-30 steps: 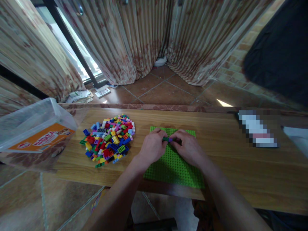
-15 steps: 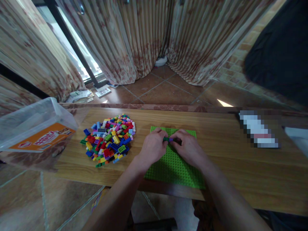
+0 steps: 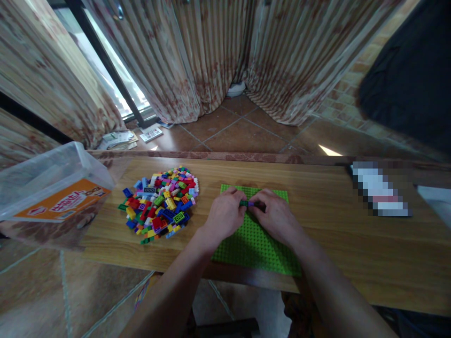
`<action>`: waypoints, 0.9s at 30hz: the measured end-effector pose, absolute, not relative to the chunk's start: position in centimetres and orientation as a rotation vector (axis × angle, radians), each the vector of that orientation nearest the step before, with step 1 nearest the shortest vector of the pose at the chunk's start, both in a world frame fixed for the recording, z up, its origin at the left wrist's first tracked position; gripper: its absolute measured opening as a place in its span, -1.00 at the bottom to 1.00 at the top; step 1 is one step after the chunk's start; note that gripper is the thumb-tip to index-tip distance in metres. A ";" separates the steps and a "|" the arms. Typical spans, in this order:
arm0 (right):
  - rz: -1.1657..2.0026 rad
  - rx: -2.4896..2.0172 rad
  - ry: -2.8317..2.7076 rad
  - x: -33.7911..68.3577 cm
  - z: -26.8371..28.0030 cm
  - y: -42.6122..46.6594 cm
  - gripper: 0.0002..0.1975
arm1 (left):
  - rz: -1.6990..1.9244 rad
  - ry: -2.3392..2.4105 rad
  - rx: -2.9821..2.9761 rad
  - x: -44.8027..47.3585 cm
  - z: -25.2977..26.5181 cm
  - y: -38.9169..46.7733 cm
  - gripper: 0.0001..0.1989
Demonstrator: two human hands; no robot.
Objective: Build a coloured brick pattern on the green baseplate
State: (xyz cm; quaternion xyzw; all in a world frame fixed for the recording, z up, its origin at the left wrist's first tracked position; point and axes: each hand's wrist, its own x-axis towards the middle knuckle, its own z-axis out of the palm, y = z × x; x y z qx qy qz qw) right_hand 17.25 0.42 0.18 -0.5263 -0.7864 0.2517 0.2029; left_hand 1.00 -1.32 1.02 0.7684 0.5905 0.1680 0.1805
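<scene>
A green studded baseplate (image 3: pixel 260 246) lies on the wooden bench, partly covered by both my hands. Over its far half, my left hand (image 3: pixel 227 211) is closed on one end of a short row of small toy bricks (image 3: pixel 245 203), dark green and purple where they show. My right hand (image 3: pixel 273 211) pinches the other end, its thumb and forefinger meeting at the purple part. The fingers hide most of the row, so whether it touches the plate I cannot tell.
A heap of mixed toy bricks (image 3: pixel 160 204) lies left of the baseplate on the wooden bench (image 3: pixel 334 253). A clear plastic tub (image 3: pixel 52 183) with an orange label rests at the far left. Toward the right end is a blurred-out flat object (image 3: pixel 380 190).
</scene>
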 end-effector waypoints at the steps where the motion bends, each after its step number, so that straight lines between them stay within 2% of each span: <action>1: 0.704 -1.470 -2.194 17.2 0.2 0.4 -0.94 | 0.478 1.671 2.169 1.0 1.0 -1.3 -0.85; 27: 0.679 -1.443 -2.236 17.4 0.1 0.5 -0.94 | 0.473 1.652 2.157 1.0 1.1 -1.4 -0.84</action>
